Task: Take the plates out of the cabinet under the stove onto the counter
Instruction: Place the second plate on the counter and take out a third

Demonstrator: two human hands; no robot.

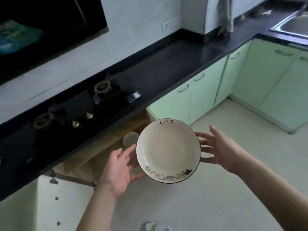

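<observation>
A round cream ceramic plate with a dark rim is cradled level in front of the black stone counter, left hand and right hand spread against opposite edges, presumably for balance.

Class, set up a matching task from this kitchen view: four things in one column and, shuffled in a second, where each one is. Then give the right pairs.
Things
1. plate
2. sink
3. knobs
4. socket

Places
A. on the white wall above the counter
B. held between the left hand and right hand
C. set in the counter at far right
D. on the stove, in front of the two burners

Pairs: 1-B, 2-C, 3-D, 4-A
</observation>
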